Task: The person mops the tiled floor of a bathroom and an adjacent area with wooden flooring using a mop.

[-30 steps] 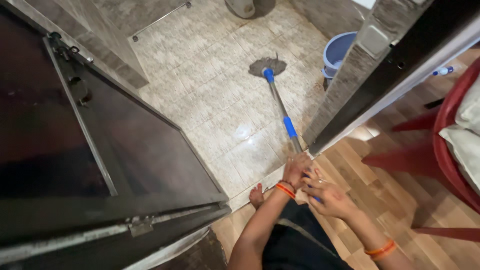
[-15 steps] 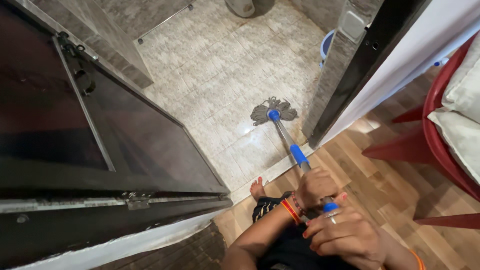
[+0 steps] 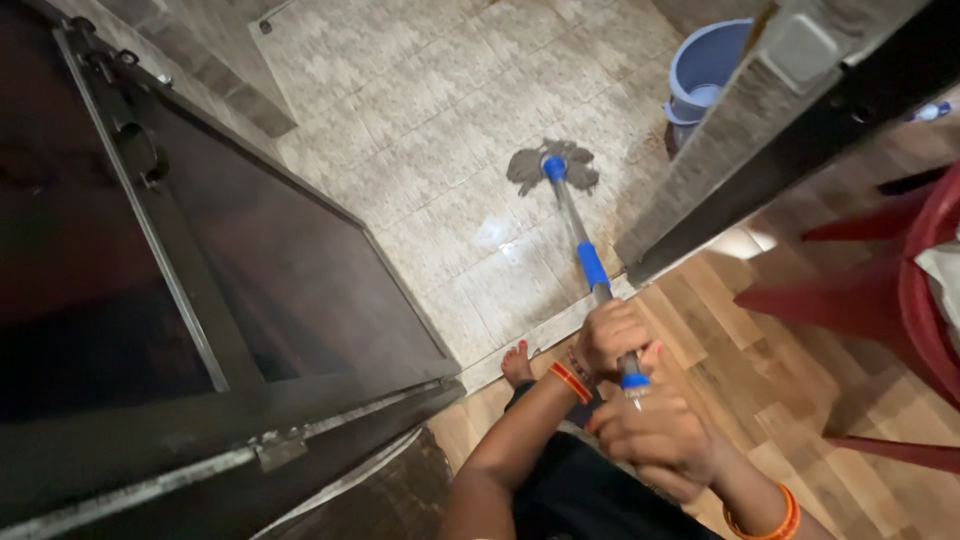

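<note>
Standing at a dark open door (image 3: pixel 200 330), a person is mopping the tiled floor (image 3: pixel 400 130), with a blue bucket (image 3: pixel 705 70) at the far wall and a red chair (image 3: pixel 900 290) on the wooden floor. The mop (image 3: pixel 575 230) is reaching out, its grey head lying mid-floor. A wet sheen is showing near the handle only, so most tiles are looking undone. Left hand (image 3: pixel 608 335) and right hand (image 3: pixel 655 435) are both clamping the handle's top end.

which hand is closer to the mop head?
Left. The left hand grips the mop handle higher up the shaft, on the side toward the mop head. The right hand holds the handle's near end, just behind the left, farther from the head.
</note>
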